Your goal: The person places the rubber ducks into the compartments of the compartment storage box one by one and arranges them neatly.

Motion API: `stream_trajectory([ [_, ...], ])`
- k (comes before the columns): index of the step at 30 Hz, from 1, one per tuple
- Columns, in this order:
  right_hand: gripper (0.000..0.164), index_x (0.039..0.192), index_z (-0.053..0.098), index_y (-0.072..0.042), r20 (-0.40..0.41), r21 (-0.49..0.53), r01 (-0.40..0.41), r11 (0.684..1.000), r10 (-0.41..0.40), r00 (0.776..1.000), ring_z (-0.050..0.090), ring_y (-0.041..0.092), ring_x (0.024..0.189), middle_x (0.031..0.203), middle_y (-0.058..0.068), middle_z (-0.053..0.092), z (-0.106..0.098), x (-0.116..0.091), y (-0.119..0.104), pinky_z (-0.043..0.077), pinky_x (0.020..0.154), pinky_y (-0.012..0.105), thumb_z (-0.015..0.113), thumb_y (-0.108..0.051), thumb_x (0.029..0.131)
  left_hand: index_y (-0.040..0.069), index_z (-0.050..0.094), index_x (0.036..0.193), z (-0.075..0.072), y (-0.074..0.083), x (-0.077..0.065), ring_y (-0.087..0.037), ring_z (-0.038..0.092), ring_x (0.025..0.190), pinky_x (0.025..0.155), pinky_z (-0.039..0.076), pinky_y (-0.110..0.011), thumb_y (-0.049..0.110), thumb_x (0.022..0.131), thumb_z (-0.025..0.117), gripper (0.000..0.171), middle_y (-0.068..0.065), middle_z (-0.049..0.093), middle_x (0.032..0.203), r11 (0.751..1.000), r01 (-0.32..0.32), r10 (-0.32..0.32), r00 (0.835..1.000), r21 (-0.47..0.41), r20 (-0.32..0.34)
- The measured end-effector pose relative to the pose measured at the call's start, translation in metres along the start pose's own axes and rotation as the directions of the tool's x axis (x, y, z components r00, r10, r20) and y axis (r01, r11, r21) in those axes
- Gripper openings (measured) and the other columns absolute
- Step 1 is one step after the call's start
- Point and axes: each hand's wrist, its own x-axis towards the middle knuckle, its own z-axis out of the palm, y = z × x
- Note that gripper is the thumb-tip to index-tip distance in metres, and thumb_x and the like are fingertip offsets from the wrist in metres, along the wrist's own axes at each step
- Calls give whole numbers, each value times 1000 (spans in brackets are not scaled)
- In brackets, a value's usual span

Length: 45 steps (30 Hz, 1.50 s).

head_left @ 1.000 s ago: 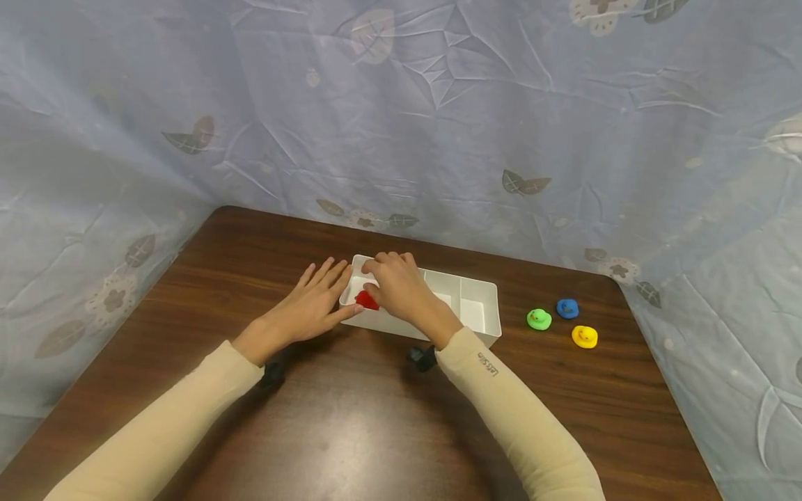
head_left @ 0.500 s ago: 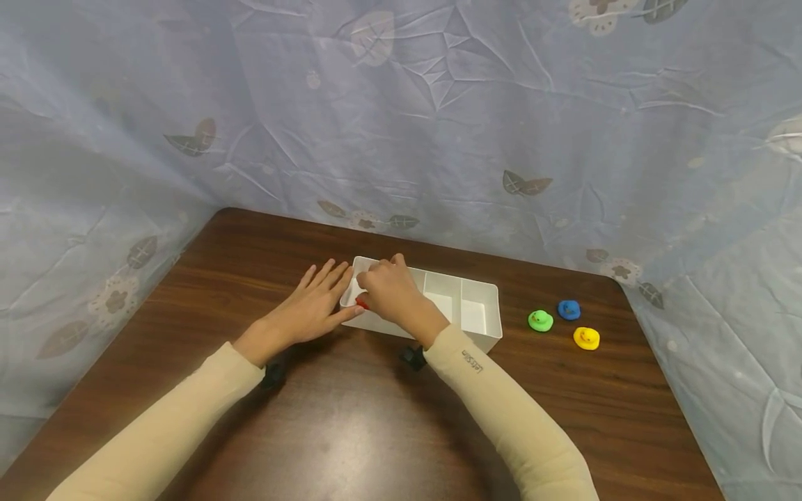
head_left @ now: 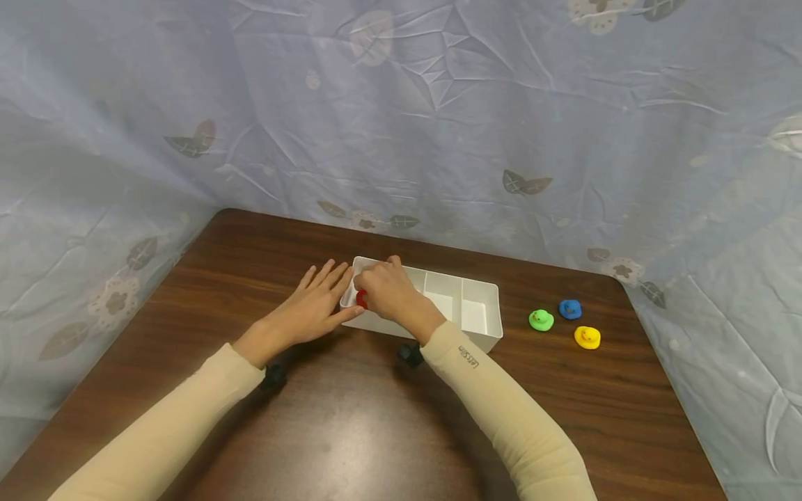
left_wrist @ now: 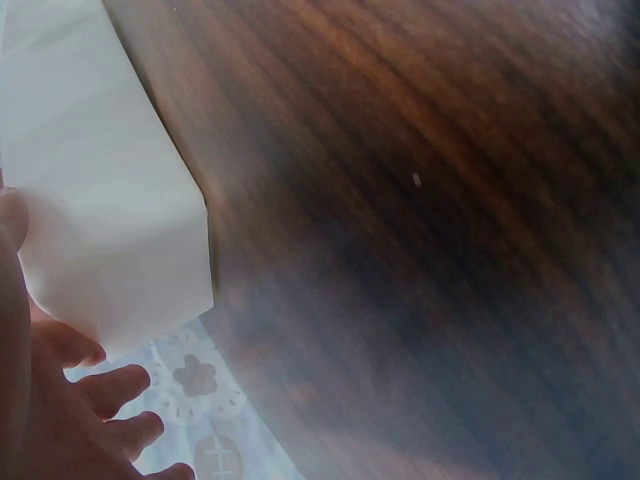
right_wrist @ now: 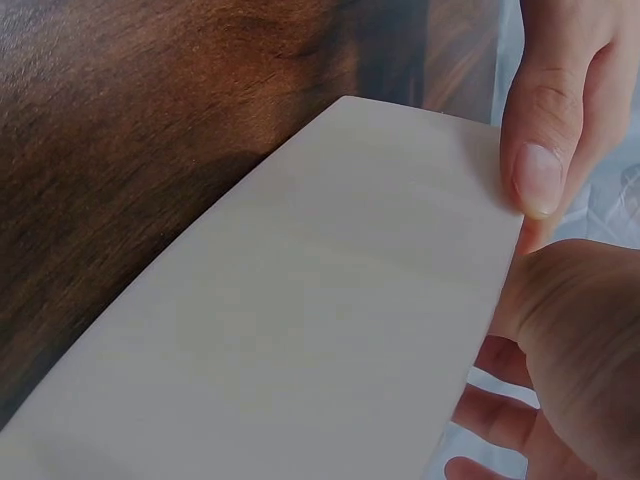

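Observation:
A long white divided box (head_left: 481,287) lies near the back of the table. Inside its left end, my right hand (head_left: 391,292) pinches a small red rubber duck (head_left: 361,299), mostly hidden by the fingers. My left hand (head_left: 307,306) lies with fingers spread at the box's left end, its thumb along the front rim. In the left wrist view, the box's outer wall (left_wrist: 110,200) is beside that hand's fingers (left_wrist: 115,388). The right wrist view shows the left thumb (right_wrist: 540,170) at the box corner, while the right hand (right_wrist: 590,350) reaches over the rim.
Right of the box, a green rubber duck (head_left: 541,320), a blue one (head_left: 570,309) and a yellow one (head_left: 587,337) stand on the brown wooden table (head_left: 351,417). A patterned grey curtain (head_left: 401,125) hangs behind and along both sides.
My right hand has moved slightly left and lower into the box, and its fingers have closed round the red rubber duck. The left hand keeps its place.

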Motion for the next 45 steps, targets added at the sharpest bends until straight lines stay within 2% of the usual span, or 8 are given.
stream_trajectory([
  [15,8,87,77,-16,-2,8,-20,1000,20,1000,74,23,91,86,-1,76,1,1,0,49,106,54,79,-9,93,3,27,168,0,-1,0,-45,12,167,134,12,-68,65,108,45,89,-22,24,177,1000,1,-1,1000,-8,-1],
  [19,2,96,78,-14,9,2,-24,1000,24,1000,75,26,99,92,1,77,1,1,1,48,111,57,79,-12,95,2,27,168,1,-2,1,-46,13,167,133,13,-70,66,108,43,89,-23,24,177,1000,-2,2,1000,-1,-3],
  [24,16,109,79,-14,22,-52,-36,998,37,999,74,29,105,99,4,77,1,1,1,44,117,60,80,-23,96,2,27,168,1,-2,0,-46,13,167,133,13,-70,65,109,43,88,-23,24,177,1000,-2,2,1000,2,-5],
  [35,5,98,80,-13,-22,3,-7,1000,7,1000,75,23,95,93,0,78,7,2,2,50,108,58,81,-16,94,3,25,169,-1,0,0,-45,10,168,134,8,-68,65,108,44,89,-21,22,177,1000,4,-3,1000,-24,8],
  [42,6,96,79,-13,-35,9,-13,1000,13,999,74,23,93,90,1,76,9,2,3,50,105,56,82,-16,93,3,25,169,-1,1,-2,-44,10,168,134,10,-69,65,108,44,89,-21,22,177,1000,3,-2,1000,-25,7],
  [45,9,101,79,-13,-30,8,-18,1000,18,999,75,25,98,95,2,77,9,1,3,49,108,57,82,-18,93,3,24,169,-1,1,-2,-44,10,168,134,9,-68,66,108,44,90,-21,22,178,1000,7,-7,1000,-28,10],
])
